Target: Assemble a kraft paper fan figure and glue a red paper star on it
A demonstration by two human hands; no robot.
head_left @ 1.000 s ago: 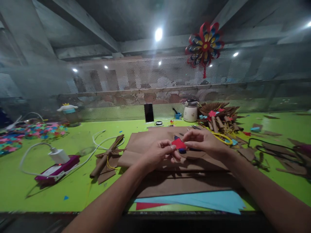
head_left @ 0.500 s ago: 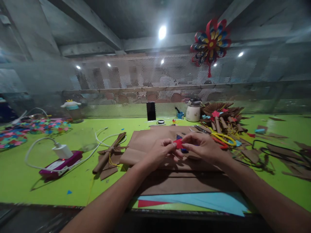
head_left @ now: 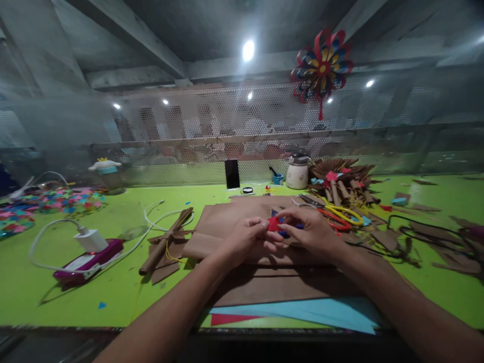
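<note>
While the left hand pinches one side of a small red piece of what looks like paper, the fingers of the right hand are closed on its opposite side. The red piece is held up over brown paper sheets, with dark-blue material just beyond it, partly hidden by the right hand.

It should be very light and fairly thin — easy to crease or tear if pulled — so a gentle fingertip hold near the edges suits it best. Whether it is already folded, I cannot tell.

Light-blue paper strips poke out from under the near edge of the sheets on the green surface. A brown rolled paper tube lies to the left; scissors with red handles lie to the right — close beside the yellow loop.
</note>
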